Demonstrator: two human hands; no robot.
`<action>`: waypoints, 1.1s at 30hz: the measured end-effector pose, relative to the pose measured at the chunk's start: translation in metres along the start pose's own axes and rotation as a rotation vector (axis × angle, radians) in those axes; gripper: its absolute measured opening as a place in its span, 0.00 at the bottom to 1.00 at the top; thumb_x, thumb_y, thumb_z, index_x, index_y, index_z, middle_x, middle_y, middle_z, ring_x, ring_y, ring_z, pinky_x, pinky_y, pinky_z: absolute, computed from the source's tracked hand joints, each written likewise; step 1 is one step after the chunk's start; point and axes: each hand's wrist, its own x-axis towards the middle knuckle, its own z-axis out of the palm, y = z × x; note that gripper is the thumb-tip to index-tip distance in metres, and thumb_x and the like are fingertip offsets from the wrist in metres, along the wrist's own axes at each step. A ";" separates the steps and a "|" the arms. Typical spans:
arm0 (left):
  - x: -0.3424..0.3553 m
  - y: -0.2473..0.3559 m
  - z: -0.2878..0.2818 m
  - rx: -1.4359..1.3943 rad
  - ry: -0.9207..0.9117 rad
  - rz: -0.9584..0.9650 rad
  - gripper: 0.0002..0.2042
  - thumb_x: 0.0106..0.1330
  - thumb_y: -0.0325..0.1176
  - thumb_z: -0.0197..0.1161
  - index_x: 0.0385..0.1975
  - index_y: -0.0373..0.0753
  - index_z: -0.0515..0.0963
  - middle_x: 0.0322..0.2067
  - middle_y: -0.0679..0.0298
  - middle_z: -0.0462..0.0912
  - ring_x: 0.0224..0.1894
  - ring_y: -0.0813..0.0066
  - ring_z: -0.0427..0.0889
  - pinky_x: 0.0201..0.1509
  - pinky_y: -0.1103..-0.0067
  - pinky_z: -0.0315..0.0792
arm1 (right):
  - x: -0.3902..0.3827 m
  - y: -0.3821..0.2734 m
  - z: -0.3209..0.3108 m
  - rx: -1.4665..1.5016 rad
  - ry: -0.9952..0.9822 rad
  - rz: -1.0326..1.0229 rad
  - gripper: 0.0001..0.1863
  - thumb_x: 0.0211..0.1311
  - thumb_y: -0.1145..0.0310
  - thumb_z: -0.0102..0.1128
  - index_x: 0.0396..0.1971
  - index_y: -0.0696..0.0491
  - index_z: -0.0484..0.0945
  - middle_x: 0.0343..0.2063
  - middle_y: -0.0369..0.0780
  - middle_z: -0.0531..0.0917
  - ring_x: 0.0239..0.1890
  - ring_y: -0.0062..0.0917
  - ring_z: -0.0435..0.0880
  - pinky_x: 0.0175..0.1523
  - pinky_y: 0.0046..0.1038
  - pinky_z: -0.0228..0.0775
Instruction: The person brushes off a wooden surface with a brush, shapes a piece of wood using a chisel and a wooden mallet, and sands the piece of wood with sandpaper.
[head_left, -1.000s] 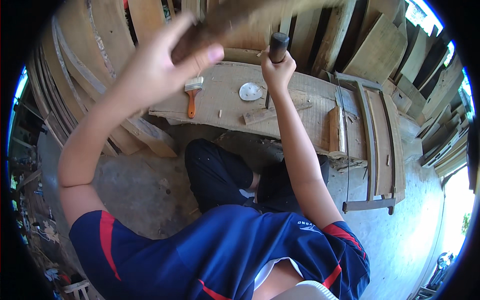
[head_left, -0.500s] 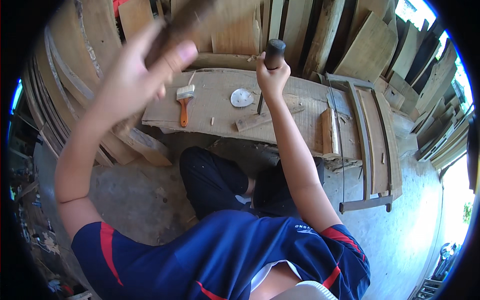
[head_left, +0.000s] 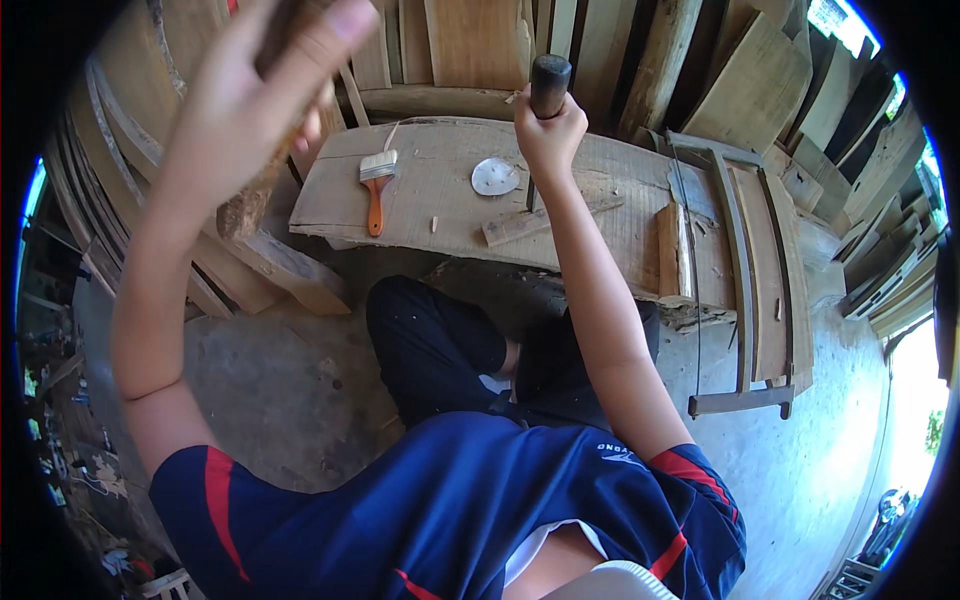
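High at the left, my left hand (head_left: 235, 105) is wrapped round a thick brown wooden club (head_left: 243, 208). Its upper end runs out of the picture at the top. My right hand (head_left: 552, 135) grips a chisel (head_left: 550, 90) upright by its dark handle, whose butt shows above the fist. The narrow blade goes down to a small wooden strip (head_left: 512, 228) lying on the plank bench (head_left: 420, 150); my forearm hides part of the strip. Left of the chisel lie a round whitish disc (head_left: 495, 177) with small marks and a paintbrush (head_left: 376, 195) with an orange handle.
A frame saw (head_left: 740, 270) rests across the bench's right end, beside a wooden block (head_left: 673, 255). Small chips (head_left: 434, 224) lie about on the bench. Boards (head_left: 480, 45) and a log (head_left: 655, 65) lean behind it; curved slabs (head_left: 285, 270) stand at the left. My crossed legs (head_left: 440, 340) are close to the bench's near edge.
My left hand has risen with the club, which now stands steeper. My right hand still holds the chisel upright on the strip. The whole view has shifted slightly.
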 end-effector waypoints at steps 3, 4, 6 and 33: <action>-0.001 -0.016 0.009 -0.087 0.195 0.162 0.18 0.64 0.47 0.58 0.36 0.35 0.72 0.16 0.70 0.71 0.16 0.86 0.71 0.19 0.86 0.67 | 0.000 -0.002 0.006 0.032 0.003 -0.021 0.10 0.43 0.71 0.60 0.14 0.60 0.70 0.09 0.44 0.72 0.13 0.24 0.72 0.25 0.27 0.66; -0.007 -0.043 0.021 -0.073 0.168 0.206 0.14 0.65 0.43 0.57 0.30 0.37 0.71 0.16 0.70 0.71 0.17 0.86 0.71 0.20 0.86 0.67 | -0.003 -0.004 0.008 0.042 -0.006 -0.019 0.10 0.43 0.71 0.60 0.14 0.60 0.70 0.09 0.44 0.72 0.13 0.24 0.72 0.25 0.27 0.66; -0.030 -0.059 0.046 0.251 -0.018 0.207 0.16 0.63 0.45 0.60 0.29 0.37 0.68 0.18 0.69 0.71 0.17 0.85 0.70 0.19 0.84 0.67 | -0.004 -0.002 0.007 0.025 0.008 -0.019 0.11 0.44 0.70 0.60 0.14 0.60 0.71 0.09 0.44 0.72 0.13 0.23 0.72 0.25 0.27 0.66; -0.031 -0.042 0.033 0.420 -0.336 -0.080 0.22 0.63 0.47 0.59 0.38 0.29 0.70 0.23 0.60 0.76 0.27 0.74 0.77 0.32 0.75 0.73 | -0.010 0.001 0.005 0.043 0.019 -0.042 0.10 0.42 0.72 0.60 0.13 0.60 0.69 0.10 0.47 0.71 0.14 0.35 0.75 0.25 0.29 0.67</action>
